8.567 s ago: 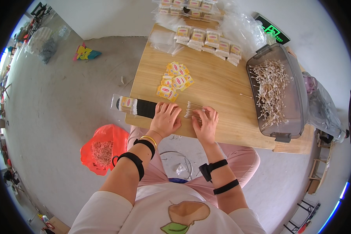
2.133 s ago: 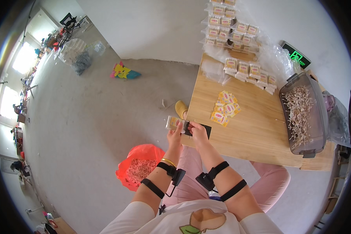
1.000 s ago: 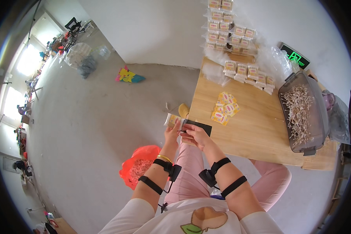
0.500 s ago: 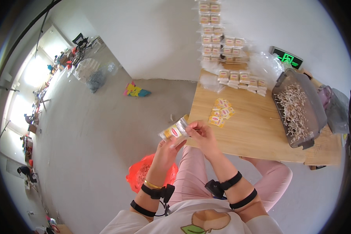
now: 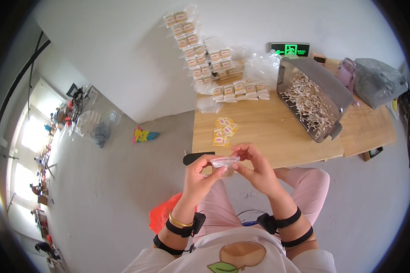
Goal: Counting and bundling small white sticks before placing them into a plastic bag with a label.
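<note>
Just off the table's near edge, a small clear plastic bag of cotton swabs is held with its pinkish top edge and white swab tips toward me. My left hand grips its left side, thumb across the front. At the right end, my right hand pinches the upper edge between thumb and fingers. Beyond the hands lie several loose yellow and white label cards on the wooden table. Whether the bag's mouth is sealed I cannot tell.
A grey translucent bin of loose swabs stands on the right. Filled packets lie in rows at the back, beside a tall stack against the wall. A red plastic bag sits on the floor left of my legs.
The bag has turned from label side up to top edge toward me. Both hands have shifted slightly right and down from the label cards. The view has swung right.
</note>
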